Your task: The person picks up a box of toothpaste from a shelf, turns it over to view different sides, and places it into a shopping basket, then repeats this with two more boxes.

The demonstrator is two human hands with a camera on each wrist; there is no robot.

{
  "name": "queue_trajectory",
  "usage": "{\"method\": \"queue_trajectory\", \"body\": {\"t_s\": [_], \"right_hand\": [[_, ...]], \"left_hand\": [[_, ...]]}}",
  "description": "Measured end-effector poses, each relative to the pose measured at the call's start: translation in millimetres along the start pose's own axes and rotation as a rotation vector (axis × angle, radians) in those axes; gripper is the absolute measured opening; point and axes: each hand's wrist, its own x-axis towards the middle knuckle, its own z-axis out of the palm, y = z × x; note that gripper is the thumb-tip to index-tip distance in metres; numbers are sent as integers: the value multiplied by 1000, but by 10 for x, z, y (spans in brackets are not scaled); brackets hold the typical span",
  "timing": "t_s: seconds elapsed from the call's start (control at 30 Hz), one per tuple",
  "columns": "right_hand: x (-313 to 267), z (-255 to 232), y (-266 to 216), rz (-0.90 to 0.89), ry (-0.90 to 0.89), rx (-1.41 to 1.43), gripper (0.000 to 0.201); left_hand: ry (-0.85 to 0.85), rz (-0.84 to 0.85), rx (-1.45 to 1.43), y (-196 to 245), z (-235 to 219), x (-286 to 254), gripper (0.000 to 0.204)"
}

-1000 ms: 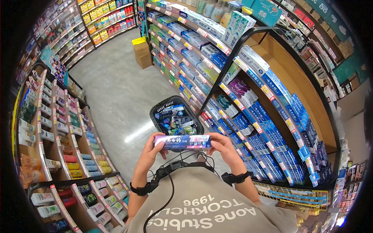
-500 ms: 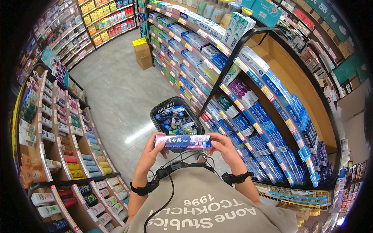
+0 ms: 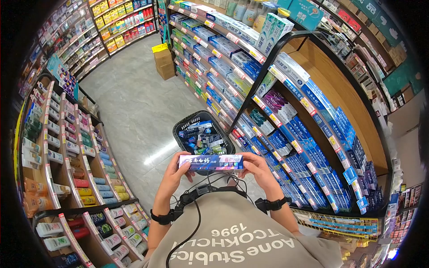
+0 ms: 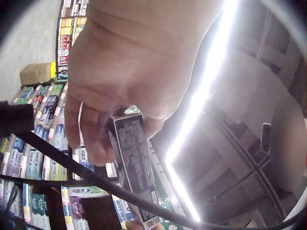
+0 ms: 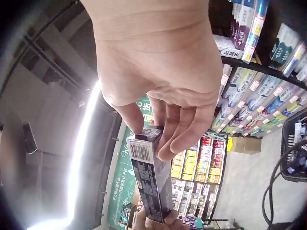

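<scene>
Both hands hold one long toothpaste box (image 3: 211, 162), blue, purple and white, level in front of the chest in the head view. My left hand (image 3: 175, 172) grips its left end, thumb on the front and fingers behind. At the opposite end my right hand (image 3: 258, 169) pinches the box in the same way. The left wrist view shows the dark printed side of the toothpaste box (image 4: 134, 158) between thumb and fingers. In the right wrist view the toothpaste box (image 5: 149, 175) shows a barcode near the pinching fingers (image 5: 184, 129).
Beyond the box, a black basket (image 3: 177, 123) full of small packages stands on the grey floor (image 3: 134, 98). Shelves of toothpaste boxes (image 3: 308, 165) line the right side; shelves of bottles (image 3: 80, 183) line the left. A cardboard carton (image 3: 164, 62) stands farther along the aisle.
The toothpaste box tilts very slightly in the hands, and the glare on its printed front shifts. Both hands keep their grip in nearly the same place.
</scene>
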Motion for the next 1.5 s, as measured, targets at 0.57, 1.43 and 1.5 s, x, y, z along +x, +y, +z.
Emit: {"method": "queue_trajectory", "body": {"t_s": [0.57,1.43,1.5], "right_hand": [[-53,-81,-53,33,-24,-116,41],[-100,-82,6,-16,71,-231,36],[-111,-73,-2,-12,82,-243,36]], "left_hand": [[-24,17,-6,-18,30,3,35],[-42,11,5,-32,74,-39,37],[-44,16,15,-38,69,-34,37]]}}
